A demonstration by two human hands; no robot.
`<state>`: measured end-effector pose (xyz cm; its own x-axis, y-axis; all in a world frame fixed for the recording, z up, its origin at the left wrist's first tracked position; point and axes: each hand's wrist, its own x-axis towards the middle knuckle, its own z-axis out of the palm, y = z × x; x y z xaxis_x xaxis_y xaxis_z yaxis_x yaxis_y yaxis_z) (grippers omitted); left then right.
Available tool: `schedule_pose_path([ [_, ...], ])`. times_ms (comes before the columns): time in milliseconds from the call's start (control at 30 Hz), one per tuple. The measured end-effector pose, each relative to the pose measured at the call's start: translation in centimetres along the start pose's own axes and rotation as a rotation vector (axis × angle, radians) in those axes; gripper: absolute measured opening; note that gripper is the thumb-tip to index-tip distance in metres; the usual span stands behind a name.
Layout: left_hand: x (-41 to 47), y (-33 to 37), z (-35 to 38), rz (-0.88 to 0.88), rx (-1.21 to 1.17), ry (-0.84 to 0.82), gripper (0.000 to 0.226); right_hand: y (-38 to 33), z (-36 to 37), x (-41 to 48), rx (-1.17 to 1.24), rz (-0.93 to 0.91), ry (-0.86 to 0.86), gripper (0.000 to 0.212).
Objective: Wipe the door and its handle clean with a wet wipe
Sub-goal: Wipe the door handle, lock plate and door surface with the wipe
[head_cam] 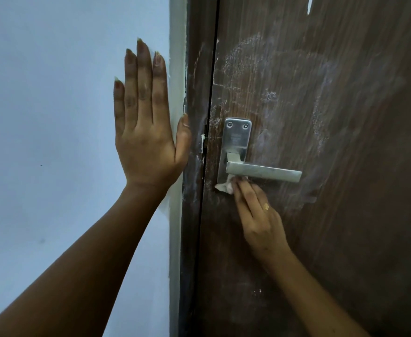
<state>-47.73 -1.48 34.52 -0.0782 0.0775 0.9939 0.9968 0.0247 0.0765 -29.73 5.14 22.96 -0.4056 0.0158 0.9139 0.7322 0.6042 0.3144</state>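
A dark brown wood-grain door (333, 117) fills the right half of the view, with pale chalky smears above and around its handle. The silver lever handle (264, 171) sticks out to the right from a metal backplate (236, 139) with two screws. My right hand (260, 215) presses a crumpled white wet wipe (223, 186) against the door just below the lever, at the plate's lower end. My left hand (146, 122) lies flat and spread on the wall, its thumb touching the door frame.
A pale blue wall (53, 117) takes up the left half. A white strip (176, 69) and the dark door frame (194, 166), streaked with white marks, run vertically between wall and door.
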Motion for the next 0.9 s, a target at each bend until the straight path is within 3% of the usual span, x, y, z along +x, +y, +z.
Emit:
schedule_pose_path([
  [167,-0.1,-0.1,0.0,0.015,0.008,-0.004,0.062,-0.6,0.2,0.0,0.143,0.106,0.058,0.028],
  [233,-0.2,-0.1,0.0,0.016,0.003,-0.004,0.062,-1.8,0.0,-0.6,0.331,0.357,0.15,0.023],
  [367,-0.1,-0.1,0.0,0.017,-0.005,0.007,0.063,-4.2,0.6,2.6,0.655,0.909,0.497,0.015],
  [433,0.0,0.0,0.1,0.022,-0.002,0.006,0.063,-5.1,1.2,4.3,0.811,1.054,0.578,0.012],
  [500,-0.2,-0.1,0.2,0.024,0.004,0.008,0.063,-5.9,1.7,5.0,0.95,1.143,0.635,0.024],
  [600,-0.2,-0.1,0.3,0.027,-0.001,0.032,0.062,-5.7,2.9,5.0,0.988,1.191,0.654,0.023],
  [833,-0.2,0.1,0.2,0.022,-0.006,0.034,0.061,-5.9,2.0,3.5,0.735,0.95,0.569,0.019],
  [900,-0.2,0.1,0.2,0.025,-0.004,0.032,0.061,-6.0,2.2,4.0,0.685,0.978,0.607,0.02],
])
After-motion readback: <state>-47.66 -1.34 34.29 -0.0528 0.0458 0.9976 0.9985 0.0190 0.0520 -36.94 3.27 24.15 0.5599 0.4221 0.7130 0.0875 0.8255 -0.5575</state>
